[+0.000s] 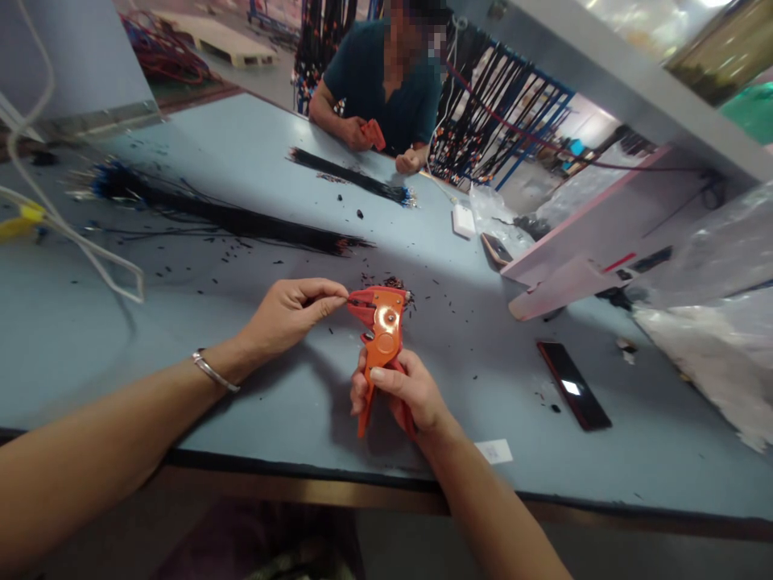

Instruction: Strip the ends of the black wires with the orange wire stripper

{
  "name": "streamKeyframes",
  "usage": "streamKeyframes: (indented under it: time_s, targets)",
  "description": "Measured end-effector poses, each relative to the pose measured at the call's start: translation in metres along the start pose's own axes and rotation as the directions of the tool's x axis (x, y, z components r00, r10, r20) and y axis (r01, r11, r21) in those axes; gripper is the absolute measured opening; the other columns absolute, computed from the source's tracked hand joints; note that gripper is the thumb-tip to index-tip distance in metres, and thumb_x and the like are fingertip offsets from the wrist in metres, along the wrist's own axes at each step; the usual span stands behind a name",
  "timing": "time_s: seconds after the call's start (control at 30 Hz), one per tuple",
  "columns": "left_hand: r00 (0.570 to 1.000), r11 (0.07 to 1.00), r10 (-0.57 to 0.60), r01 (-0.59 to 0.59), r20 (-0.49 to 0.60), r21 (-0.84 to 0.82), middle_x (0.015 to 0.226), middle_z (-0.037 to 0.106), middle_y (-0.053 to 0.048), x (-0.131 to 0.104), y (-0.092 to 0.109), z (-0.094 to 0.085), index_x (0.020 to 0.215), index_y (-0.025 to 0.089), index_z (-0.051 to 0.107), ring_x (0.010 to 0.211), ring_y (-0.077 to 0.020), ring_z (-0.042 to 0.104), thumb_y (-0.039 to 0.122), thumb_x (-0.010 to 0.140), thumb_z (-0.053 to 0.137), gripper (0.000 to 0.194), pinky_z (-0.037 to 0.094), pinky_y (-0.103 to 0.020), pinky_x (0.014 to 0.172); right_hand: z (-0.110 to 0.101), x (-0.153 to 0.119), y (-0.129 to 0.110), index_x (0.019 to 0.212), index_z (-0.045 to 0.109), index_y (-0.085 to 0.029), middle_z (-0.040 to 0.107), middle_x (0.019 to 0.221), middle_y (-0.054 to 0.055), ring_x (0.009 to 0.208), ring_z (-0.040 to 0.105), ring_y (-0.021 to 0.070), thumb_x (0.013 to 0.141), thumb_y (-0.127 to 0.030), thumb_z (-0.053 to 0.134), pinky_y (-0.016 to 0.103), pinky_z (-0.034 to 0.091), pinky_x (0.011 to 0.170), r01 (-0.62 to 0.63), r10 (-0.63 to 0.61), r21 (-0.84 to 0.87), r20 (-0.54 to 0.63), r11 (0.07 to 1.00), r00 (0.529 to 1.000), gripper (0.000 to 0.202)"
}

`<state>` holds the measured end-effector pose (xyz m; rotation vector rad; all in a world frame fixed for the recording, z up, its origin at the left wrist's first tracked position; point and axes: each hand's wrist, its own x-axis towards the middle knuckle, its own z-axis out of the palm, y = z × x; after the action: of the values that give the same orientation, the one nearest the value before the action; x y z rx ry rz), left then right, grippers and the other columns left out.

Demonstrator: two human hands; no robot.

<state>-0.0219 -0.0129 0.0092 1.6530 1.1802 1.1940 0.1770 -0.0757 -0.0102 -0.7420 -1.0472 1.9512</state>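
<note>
My right hand (403,391) is closed round the handles of an orange and red wire stripper (386,318), which stands upright with its jaws facing left. My left hand (295,314) pinches thumb and forefinger together right at the jaw opening. Something thin and dark shows between fingertips and jaws, too small to make out. Behind the tool's head lies a small heap of dark cut bits (392,283). Farther back stretches a long bundle of black wires (241,219), with blue and metal ends at the left and coppery tips at the right.
Across the table (241,129) a person (380,89) holds a red tool (374,134) near a shorter wire bundle (350,175). A phone (573,387) lies at right, another phone (496,250) by a white adapter (463,221). A white label (493,451) sits near the front edge.
</note>
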Motion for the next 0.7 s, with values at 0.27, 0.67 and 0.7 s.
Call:
streamKeyframes:
  time_s: [0.27,0.67,0.7]
  targets:
    - [0.999,0.999,0.013,-0.014,-0.037,-0.042,0.083,0.075,-0.005,-0.0005,0.0007,0.0020,0.082,0.017,0.076,0.080,-0.0180,0.067,0.034,0.077,0.069,0.019,0.053,-0.025,0.078,0.0024,-0.0003,-0.0010,0.096,0.059,-0.014,0.065,0.077,0.002,0.063,0.067,0.0165,0.077,-0.035,0.073,0.032,0.056,0.060,0.007,-0.009,0.046,0.041,0.999,0.999,0.032]
    - [0.999,0.994,0.015,-0.020,-0.042,-0.107,0.081,0.075,-0.004,-0.0013,-0.0031,0.0030,0.080,0.018,0.076,0.079,-0.0174,0.067,0.034,0.077,0.071,0.017,0.052,-0.025,0.077,0.0040,-0.0028,-0.0020,0.099,0.059,-0.013,0.068,0.082,0.005,0.070,0.069,0.0190,0.077,-0.033,0.073,0.033,0.056,0.065,0.009,-0.012,0.054,0.061,0.998,0.998,0.033]
    - [0.999,0.993,0.019,-0.024,-0.042,-0.112,0.081,0.075,-0.004,-0.0013,-0.0035,0.0031,0.080,0.018,0.076,0.079,-0.0171,0.067,0.034,0.077,0.071,0.017,0.052,-0.025,0.077,0.0038,-0.0027,-0.0017,0.099,0.059,-0.013,0.068,0.082,0.005,0.070,0.069,0.0187,0.077,-0.033,0.073,0.033,0.056,0.066,0.010,-0.013,0.050,0.062,0.999,0.998,0.033]
